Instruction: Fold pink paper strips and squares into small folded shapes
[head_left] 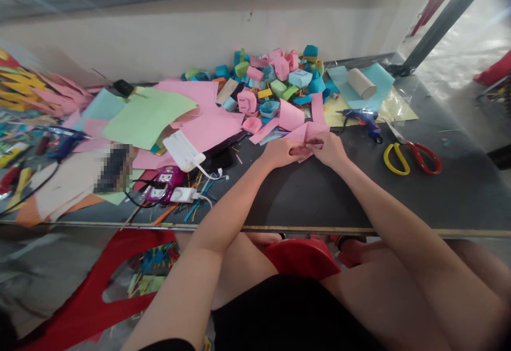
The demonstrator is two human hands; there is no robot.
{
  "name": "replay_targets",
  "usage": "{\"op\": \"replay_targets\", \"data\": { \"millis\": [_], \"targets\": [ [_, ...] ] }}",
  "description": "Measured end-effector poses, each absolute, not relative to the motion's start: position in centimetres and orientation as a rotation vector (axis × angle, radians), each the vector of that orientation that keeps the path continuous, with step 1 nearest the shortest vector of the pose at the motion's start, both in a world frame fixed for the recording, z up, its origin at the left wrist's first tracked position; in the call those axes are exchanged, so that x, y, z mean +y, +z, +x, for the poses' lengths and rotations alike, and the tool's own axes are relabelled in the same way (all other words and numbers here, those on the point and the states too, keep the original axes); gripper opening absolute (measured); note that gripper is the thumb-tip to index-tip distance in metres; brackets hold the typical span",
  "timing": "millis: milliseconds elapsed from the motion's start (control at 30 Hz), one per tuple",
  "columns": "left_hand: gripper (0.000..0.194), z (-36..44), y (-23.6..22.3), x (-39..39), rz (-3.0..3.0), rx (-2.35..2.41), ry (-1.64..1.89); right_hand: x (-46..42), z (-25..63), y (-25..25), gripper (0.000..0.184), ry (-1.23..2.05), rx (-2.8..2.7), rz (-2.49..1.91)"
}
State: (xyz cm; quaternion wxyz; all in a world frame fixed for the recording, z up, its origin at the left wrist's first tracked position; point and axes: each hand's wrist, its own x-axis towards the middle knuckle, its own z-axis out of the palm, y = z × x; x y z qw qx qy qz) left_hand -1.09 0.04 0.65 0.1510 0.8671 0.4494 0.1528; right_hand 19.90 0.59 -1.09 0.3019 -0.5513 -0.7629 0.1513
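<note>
Both hands hold one piece of pink paper (317, 127) just above the dark tabletop. My left hand (281, 152) pinches its near left side, and my right hand (328, 148) grips it from the right, fingertips close together. Part of the sheet hides behind the fingers. Just beyond it lie a curled pink paper strip (291, 115) and a small pink paper cup shape (252, 124). A heap of small folded paper pieces (279, 72) in pink, blue, green and yellow stands against the wall.
Scissors (411, 154) with yellow and red handles and a blue glue gun (364, 119) lie to the right, near a cardboard tube (361, 84). Leftward are coloured sheets (151, 114), a white power bank (183, 150), a purple power strip (165, 183) with cables, and another glue gun (64, 141).
</note>
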Motion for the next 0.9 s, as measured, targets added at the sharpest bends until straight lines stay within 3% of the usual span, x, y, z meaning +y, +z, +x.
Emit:
{"op": "replay_targets", "data": {
  "millis": [133,400,667,900],
  "targets": [
    [0.043,-1.1,1.3,-0.1,2.456,1.311,0.381,1.0,20.8,-0.8,0.013,0.419,-2.027,-1.425],
    [0.036,-1.0,0.9,-0.1,2.516,1.284,0.336,1.1,21.9,-1.0,0.03,0.236,-2.156,-1.334],
    [0.038,-1.0,0.8,0.0,2.488,1.252,0.322,1.6,23.9,-1.3,0.047,0.106,-2.072,-1.61],
    [0.041,-1.0,1.2,-0.1,2.496,1.251,0.279,1.8,25.4,0.1,0.028,0.335,-1.973,-1.761]
  ]
}}
